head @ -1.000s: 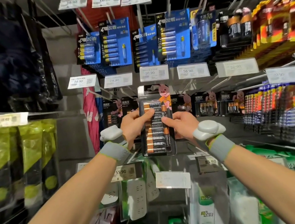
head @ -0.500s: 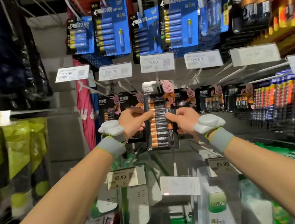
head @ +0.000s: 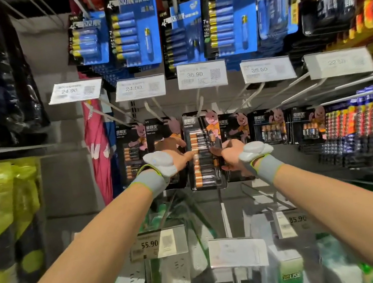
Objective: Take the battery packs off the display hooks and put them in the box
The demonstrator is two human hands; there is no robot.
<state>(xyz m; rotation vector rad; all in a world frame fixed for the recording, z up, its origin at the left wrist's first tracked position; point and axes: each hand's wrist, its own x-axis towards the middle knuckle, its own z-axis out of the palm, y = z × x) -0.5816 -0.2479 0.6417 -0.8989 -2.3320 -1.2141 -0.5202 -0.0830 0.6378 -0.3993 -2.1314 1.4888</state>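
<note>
Battery pack (head: pixel 204 153), a black card with a column of copper-topped cells: hung upright in the middle row of the display, directly under the 36.90 price tag (head: pixel 201 74), between the neighbouring black packs (head: pixel 236 133). Was pinched at the left edge by the left hand (head: pixel 174 154), thumb on the front. Was gripped at the right edge by the right hand (head: pixel 229 153), fingers (head: pixel 216 152) curled round the card. Could not tell whether the top was on its hook (head: pixel 200 103). Above, rows of blue packs (head: pixel 134 27).
</note>
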